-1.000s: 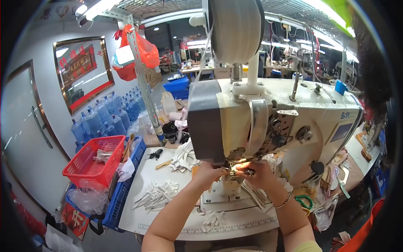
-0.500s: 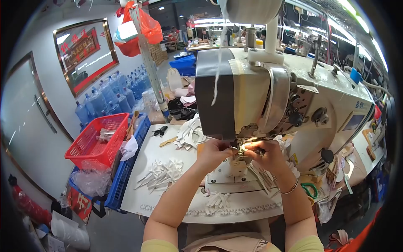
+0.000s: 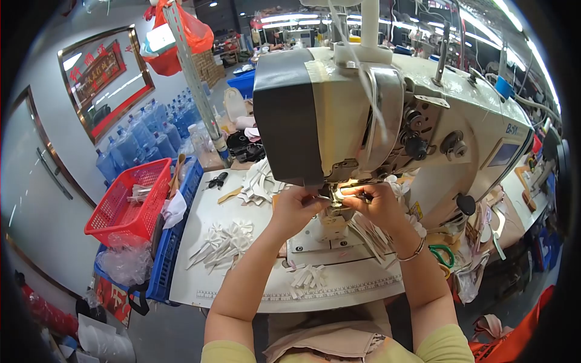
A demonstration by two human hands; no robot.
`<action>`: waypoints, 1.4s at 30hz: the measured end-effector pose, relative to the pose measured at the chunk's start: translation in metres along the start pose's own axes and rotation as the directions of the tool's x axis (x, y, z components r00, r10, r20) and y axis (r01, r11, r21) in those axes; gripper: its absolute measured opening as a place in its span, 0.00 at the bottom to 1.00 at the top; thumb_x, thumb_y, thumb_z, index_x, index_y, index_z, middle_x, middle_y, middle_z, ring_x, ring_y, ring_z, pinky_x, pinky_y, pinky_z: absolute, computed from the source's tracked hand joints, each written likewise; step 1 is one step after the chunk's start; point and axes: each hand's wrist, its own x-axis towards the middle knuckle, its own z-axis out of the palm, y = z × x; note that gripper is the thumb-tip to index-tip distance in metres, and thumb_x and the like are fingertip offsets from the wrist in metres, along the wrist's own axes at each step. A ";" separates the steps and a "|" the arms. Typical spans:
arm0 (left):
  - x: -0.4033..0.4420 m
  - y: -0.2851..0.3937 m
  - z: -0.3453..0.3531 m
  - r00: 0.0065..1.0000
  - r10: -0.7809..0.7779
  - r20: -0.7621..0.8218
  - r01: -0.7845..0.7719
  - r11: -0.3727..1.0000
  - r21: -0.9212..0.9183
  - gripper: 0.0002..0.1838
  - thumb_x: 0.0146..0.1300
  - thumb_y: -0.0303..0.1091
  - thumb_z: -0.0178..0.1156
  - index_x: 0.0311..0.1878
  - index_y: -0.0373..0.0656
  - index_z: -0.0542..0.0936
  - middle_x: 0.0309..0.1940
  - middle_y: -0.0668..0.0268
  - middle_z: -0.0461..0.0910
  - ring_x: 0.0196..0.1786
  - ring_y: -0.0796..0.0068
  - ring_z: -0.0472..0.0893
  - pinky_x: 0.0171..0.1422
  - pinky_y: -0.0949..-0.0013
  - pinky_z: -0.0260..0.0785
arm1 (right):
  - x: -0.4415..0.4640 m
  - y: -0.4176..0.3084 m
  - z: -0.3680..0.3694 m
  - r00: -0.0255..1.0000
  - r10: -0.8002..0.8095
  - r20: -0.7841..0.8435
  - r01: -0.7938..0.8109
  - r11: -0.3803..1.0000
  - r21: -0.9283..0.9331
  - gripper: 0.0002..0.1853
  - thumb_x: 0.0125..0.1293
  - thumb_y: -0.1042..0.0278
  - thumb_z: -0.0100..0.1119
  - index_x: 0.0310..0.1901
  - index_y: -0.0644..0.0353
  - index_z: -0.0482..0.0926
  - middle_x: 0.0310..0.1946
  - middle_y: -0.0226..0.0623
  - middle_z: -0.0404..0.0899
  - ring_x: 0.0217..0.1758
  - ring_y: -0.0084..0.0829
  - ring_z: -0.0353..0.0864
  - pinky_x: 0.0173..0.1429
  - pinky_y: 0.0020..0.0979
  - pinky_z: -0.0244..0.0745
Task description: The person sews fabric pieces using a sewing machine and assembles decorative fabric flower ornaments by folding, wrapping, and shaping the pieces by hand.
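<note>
Both of my hands are raised to the lit needle area of a sewing machine (image 3: pixel 339 130). My left hand (image 3: pixel 295 210) is closed in a pinch just left of the needle, with a bit of pale material at its fingertips. From the other side, my right hand (image 3: pixel 380 207) comes in with bent fingers against the work spot; what they grip is hidden. Beneath my hands stands the machine's post bed (image 3: pixel 331 227). Long pale strips (image 3: pixel 370 239) lie on the table beside it, under my right hand.
White strip pieces lie in piles (image 3: pixel 225 245) on the white table (image 3: pixel 200 209), near a ruler tape (image 3: pixel 339 289). Black snips (image 3: pixel 218 179) rest further back. A red basket (image 3: pixel 124 212) sits over a blue crate (image 3: pixel 163 263) at left. Green-handled scissors (image 3: pixel 442 254) lie at right.
The whole view has shifted, so the machine and table appear further left and a little higher. Both hands stay at the needle area, with little visible change in their grip.
</note>
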 end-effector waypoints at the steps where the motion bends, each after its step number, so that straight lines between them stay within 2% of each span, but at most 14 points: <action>1: 0.000 -0.002 -0.001 1.000 0.001 0.002 -0.001 1.000 0.002 0.07 0.54 0.27 0.66 0.35 0.35 0.80 0.27 0.70 0.77 0.29 0.86 0.72 0.33 0.79 0.65 | 0.000 0.002 0.001 1.000 0.000 -0.003 0.000 1.000 0.001 0.12 0.54 0.65 0.68 0.37 0.63 0.83 0.26 0.38 0.83 0.26 0.20 0.77 0.34 0.23 0.72; 7: -0.008 0.007 -0.008 0.948 0.319 0.022 -0.305 0.881 0.362 0.07 0.52 0.27 0.67 0.33 0.37 0.81 0.30 0.63 0.78 0.32 0.73 0.79 0.37 0.73 0.71 | -0.002 0.010 0.004 1.000 -0.026 -0.007 0.026 0.999 0.044 0.11 0.54 0.68 0.68 0.37 0.63 0.83 0.28 0.36 0.83 0.29 0.18 0.77 0.36 0.22 0.72; 9: -0.009 0.010 -0.006 0.764 0.635 0.114 -0.612 0.657 0.441 0.09 0.50 0.26 0.67 0.36 0.41 0.82 0.31 0.63 0.81 0.34 0.69 0.81 0.38 0.71 0.73 | -0.008 0.016 0.005 0.996 -0.073 -0.043 0.077 0.989 0.127 0.11 0.54 0.71 0.68 0.40 0.63 0.82 0.32 0.35 0.83 0.29 0.17 0.75 0.35 0.21 0.71; 12: -0.028 0.022 0.000 0.705 0.665 0.247 -0.678 0.530 0.510 0.11 0.53 0.27 0.65 0.42 0.43 0.81 0.33 0.64 0.77 0.34 0.67 0.80 0.34 0.69 0.73 | -0.031 0.013 -0.002 0.997 -0.075 0.034 0.061 0.951 0.304 0.09 0.53 0.75 0.67 0.37 0.63 0.80 0.41 0.31 0.80 0.30 0.13 0.69 0.33 0.18 0.65; 13: -0.040 0.020 0.005 0.729 0.645 0.232 -0.651 0.548 0.525 0.14 0.54 0.26 0.64 0.45 0.45 0.80 0.31 0.64 0.76 0.31 0.70 0.79 0.33 0.70 0.73 | -0.038 0.013 -0.002 0.987 -0.158 0.012 0.151 0.959 0.239 0.10 0.53 0.79 0.65 0.39 0.62 0.78 0.45 0.31 0.77 0.30 0.13 0.67 0.34 0.17 0.63; 15: -0.069 0.017 0.019 0.866 0.499 0.021 -0.443 0.749 0.493 0.14 0.54 0.25 0.62 0.45 0.43 0.80 0.27 0.63 0.75 0.27 0.72 0.79 0.30 0.73 0.72 | -0.062 0.020 0.007 0.991 -0.015 -0.132 0.074 0.887 0.455 0.13 0.56 0.79 0.61 0.44 0.60 0.77 0.47 0.34 0.74 0.32 0.15 0.66 0.35 0.19 0.63; 16: -0.085 0.010 0.019 0.953 0.303 -0.022 -0.265 0.866 0.425 0.13 0.58 0.26 0.60 0.47 0.41 0.80 0.26 0.65 0.76 0.24 0.77 0.77 0.28 0.76 0.70 | -0.074 0.016 0.013 0.973 0.025 -0.229 0.085 0.886 0.455 0.10 0.61 0.77 0.53 0.44 0.61 0.75 0.48 0.34 0.72 0.32 0.14 0.62 0.37 0.18 0.61; 17: -0.098 0.007 0.022 0.995 -0.002 -0.103 0.016 0.990 0.137 0.12 0.60 0.28 0.59 0.47 0.39 0.79 0.26 0.66 0.78 0.24 0.79 0.77 0.28 0.77 0.70 | -0.088 0.023 0.017 0.964 -0.006 -0.264 0.079 0.961 0.266 0.09 0.62 0.76 0.52 0.45 0.62 0.75 0.46 0.34 0.72 0.33 0.16 0.64 0.39 0.18 0.61; 18: -0.109 0.003 0.027 0.945 -0.315 -0.088 0.297 0.939 -0.173 0.12 0.62 0.29 0.58 0.48 0.38 0.79 0.27 0.67 0.79 0.24 0.81 0.76 0.28 0.78 0.69 | -0.102 0.030 0.022 0.955 -0.044 -0.293 0.066 0.996 0.067 0.09 0.64 0.75 0.51 0.45 0.62 0.75 0.43 0.35 0.71 0.35 0.19 0.65 0.41 0.18 0.61; 19: -0.118 -0.010 0.030 0.903 -0.423 -0.072 0.362 0.840 -0.404 0.12 0.65 0.32 0.57 0.47 0.35 0.79 0.31 0.66 0.80 0.26 0.82 0.77 0.30 0.77 0.70 | -0.113 0.023 0.032 0.963 -0.083 -0.257 0.048 0.989 -0.140 0.11 0.64 0.73 0.52 0.47 0.62 0.75 0.39 0.37 0.72 0.35 0.27 0.71 0.39 0.21 0.66; 21: -0.128 -0.018 0.035 0.880 -0.468 -0.088 0.378 0.799 -0.467 0.12 0.65 0.32 0.57 0.47 0.35 0.79 0.30 0.66 0.80 0.26 0.81 0.77 0.30 0.77 0.70 | -0.131 -0.007 0.048 0.993 0.023 -0.112 -0.039 0.988 -0.148 0.17 0.58 0.74 0.59 0.50 0.61 0.75 0.37 0.42 0.74 0.36 0.35 0.78 0.37 0.29 0.73; 24: -0.135 -0.017 0.041 0.864 -0.491 -0.113 0.370 0.770 -0.521 0.13 0.64 0.33 0.57 0.47 0.35 0.78 0.30 0.65 0.80 0.27 0.80 0.78 0.31 0.77 0.70 | -0.133 0.002 0.070 0.945 -0.278 -0.173 0.224 0.935 -0.276 0.17 0.53 0.71 0.66 0.45 0.60 0.77 0.35 0.38 0.76 0.32 0.38 0.79 0.33 0.33 0.75; 29: -0.140 -0.002 0.050 0.878 -0.452 -0.159 0.328 0.809 -0.489 0.10 0.63 0.30 0.57 0.44 0.33 0.78 0.29 0.64 0.80 0.24 0.80 0.76 0.29 0.77 0.69 | -0.122 -0.007 0.071 0.914 -0.361 -0.185 0.267 0.879 -0.394 0.15 0.51 0.69 0.68 0.40 0.58 0.77 0.32 0.34 0.76 0.31 0.36 0.78 0.31 0.31 0.74; 42: -0.145 -0.011 0.053 0.887 -0.438 -0.148 0.335 0.830 -0.447 0.09 0.63 0.29 0.57 0.43 0.33 0.78 0.30 0.63 0.80 0.25 0.80 0.77 0.30 0.77 0.70 | -0.125 0.002 0.076 0.954 -0.252 -0.165 0.201 0.941 -0.271 0.12 0.51 0.69 0.68 0.37 0.55 0.76 0.27 0.34 0.74 0.24 0.35 0.76 0.24 0.32 0.71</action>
